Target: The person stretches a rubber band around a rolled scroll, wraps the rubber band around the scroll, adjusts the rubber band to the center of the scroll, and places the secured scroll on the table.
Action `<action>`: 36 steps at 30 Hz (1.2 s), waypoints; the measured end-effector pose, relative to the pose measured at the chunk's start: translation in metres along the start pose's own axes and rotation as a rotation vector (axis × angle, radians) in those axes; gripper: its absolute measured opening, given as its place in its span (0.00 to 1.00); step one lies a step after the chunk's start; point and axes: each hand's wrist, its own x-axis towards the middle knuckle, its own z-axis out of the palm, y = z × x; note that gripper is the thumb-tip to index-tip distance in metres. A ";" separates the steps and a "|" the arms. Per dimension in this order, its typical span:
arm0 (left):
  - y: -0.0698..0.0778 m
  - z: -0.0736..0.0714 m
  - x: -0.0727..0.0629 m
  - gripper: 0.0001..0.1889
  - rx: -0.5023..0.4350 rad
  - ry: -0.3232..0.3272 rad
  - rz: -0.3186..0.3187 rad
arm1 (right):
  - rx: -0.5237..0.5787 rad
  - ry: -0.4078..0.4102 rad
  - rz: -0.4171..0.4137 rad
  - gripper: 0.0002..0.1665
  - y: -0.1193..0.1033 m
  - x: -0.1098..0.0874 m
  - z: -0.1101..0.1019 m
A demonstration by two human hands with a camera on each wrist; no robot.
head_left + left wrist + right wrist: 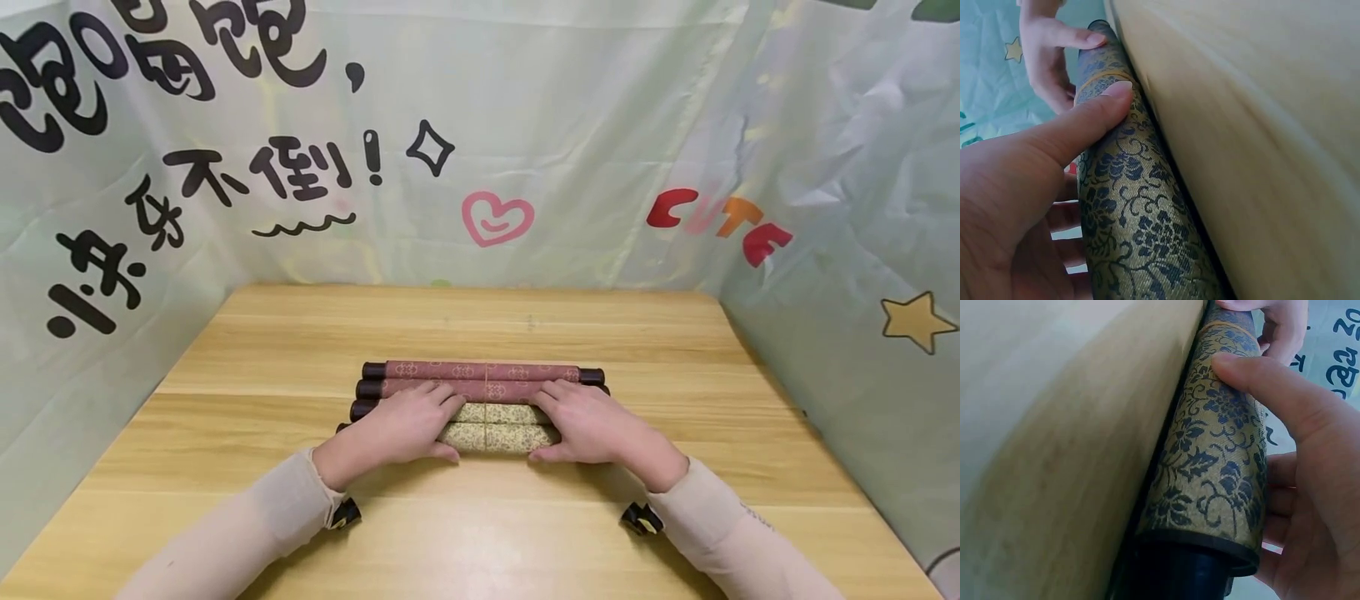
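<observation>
Two maroon patterned hanging scrolls (442, 371) and two gold scrolls (501, 439) with dark floral patterns lie rolled up side by side on the table, with black end knobs. A thin band runs across each roll's middle. My left hand (408, 423) grips the row left of the middle, and my right hand (590, 422) does so on the right. Both thumbs press the near side of the closest gold scroll (1138, 206), while the fingers reach over to the maroon ones. In the right wrist view, a black end knob (1179, 572) shows; the fingers are partly hidden behind the roll.
The wooden table (480, 533) is bounded at the back and sides by a pale printed cloth (600, 100) with lettering, a heart and a star. A black wrist device (345, 514) shows beside the left cuff, another (642, 519) beside the right.
</observation>
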 end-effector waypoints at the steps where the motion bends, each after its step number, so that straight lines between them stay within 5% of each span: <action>1: 0.000 0.000 0.000 0.45 0.004 -0.002 0.004 | -0.002 -0.006 -0.002 0.45 0.000 0.000 0.000; 25: -0.016 -0.003 -0.008 0.48 -0.088 -0.070 -0.020 | -0.028 0.063 -0.083 0.50 0.006 0.000 -0.005; 36: -0.038 -0.011 -0.025 0.42 -0.185 0.056 -0.089 | 0.070 0.149 0.002 0.44 0.022 -0.015 -0.011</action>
